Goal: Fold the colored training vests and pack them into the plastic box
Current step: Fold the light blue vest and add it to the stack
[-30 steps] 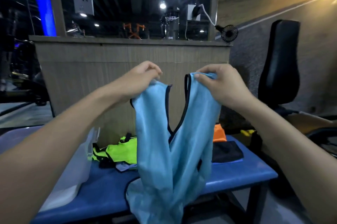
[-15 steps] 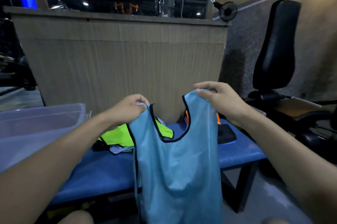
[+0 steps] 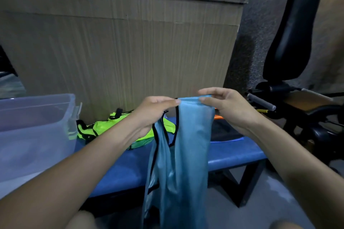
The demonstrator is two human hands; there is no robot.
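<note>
Both hands pinch a blue vest [image 3: 188, 146] above the blue bench [image 3: 232, 156] beside a wooden counter [image 3: 121, 42].

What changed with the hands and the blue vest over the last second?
The left hand and right hand came together, bringing the two shoulder straps of the blue vest nearly side by side, so it now hangs narrower, folded lengthwise. Both hands kept pinching the straps throughout. The neon green vest on the blue bench and the plastic box stayed put.
</note>
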